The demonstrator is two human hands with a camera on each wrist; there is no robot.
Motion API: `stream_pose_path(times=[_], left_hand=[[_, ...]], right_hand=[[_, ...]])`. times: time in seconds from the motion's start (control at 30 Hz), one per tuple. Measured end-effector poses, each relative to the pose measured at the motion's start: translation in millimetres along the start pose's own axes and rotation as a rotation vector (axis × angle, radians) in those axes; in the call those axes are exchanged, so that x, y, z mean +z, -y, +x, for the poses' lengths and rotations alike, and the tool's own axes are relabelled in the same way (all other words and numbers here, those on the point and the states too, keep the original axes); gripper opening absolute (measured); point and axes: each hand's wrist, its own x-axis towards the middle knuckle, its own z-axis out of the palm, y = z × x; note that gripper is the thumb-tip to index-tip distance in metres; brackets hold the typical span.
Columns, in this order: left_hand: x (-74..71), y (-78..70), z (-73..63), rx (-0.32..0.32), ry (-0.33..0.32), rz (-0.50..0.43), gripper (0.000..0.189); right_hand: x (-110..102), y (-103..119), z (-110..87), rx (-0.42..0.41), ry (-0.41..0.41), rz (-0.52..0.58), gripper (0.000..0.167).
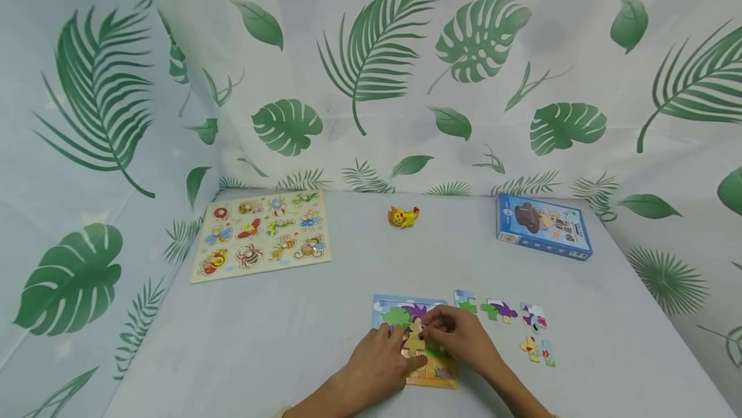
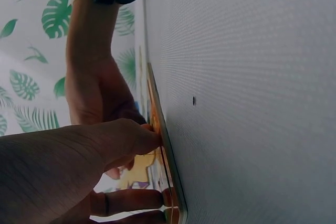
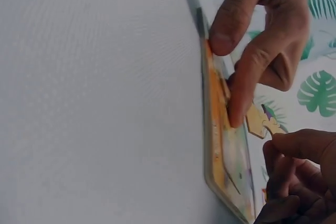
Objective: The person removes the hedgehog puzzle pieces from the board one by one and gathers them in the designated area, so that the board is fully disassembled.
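A jigsaw puzzle board (image 1: 406,300) with a blue top edge and an orange lower part lies near the front, partly hidden under both hands. My left hand (image 1: 379,358) rests on its left side, the thumb pressing on pieces in the lower part. In the right wrist view, that hand's thumb and a finger (image 3: 244,95) reach straight onto the board. My right hand (image 1: 462,335) pinches a yellow puzzle piece (image 3: 257,123) with a purple patch between thumb and fingers. The piece stands tilted, close over the board. The left wrist view shows its yellow face (image 2: 139,174) beyond the left thumb.
Several loose puzzle pieces (image 1: 500,310) lie right of the board. A wooden insect peg board (image 1: 321,255) stands at the back left. A small yellow toy figure (image 1: 403,217) sits at the back middle, a blue box (image 1: 542,225) at the back right. Leaf-patterned cloth (image 1: 371,154) closes the table in.
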Motion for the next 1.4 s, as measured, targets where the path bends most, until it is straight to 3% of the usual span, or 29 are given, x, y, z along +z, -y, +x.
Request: stream_pose_path(times=[0.2,0.4,0.57,0.97,1.2,1.4], left_hand=[[1.1,-2.7,0.1,-0.010,-0.007,-0.029,0.034],[-2.8,-2.0,-0.8,-0.025,0.046,-0.060,0.035],[-2.8,-0.5,-1.6,-0.029,0.075,-0.090,0.037],[-1.9,-1.0,1.6,-0.037,0.161,-0.139,0.039],[-1.5,-0.8,2.0,-0.042,0.184,-0.150,0.039],[-2.3,0.3,1.8,-0.042,0.183,-0.150,0.039]], right_hand=[[-33,-7,-16.9,0.034,-0.063,0.070,0.019],[-79,-24,-41.7,0.231,-0.168,0.009,0.025],[-101,-39,-58.5,0.330,-0.162,-0.009,0.028],[-111,-57,-65.3,0.360,-0.142,-0.074,0.025],[-108,-60,-60.7,0.310,-0.155,-0.228,0.019],[-106,-61,-57.4,0.301,-0.159,-0.296,0.017]])
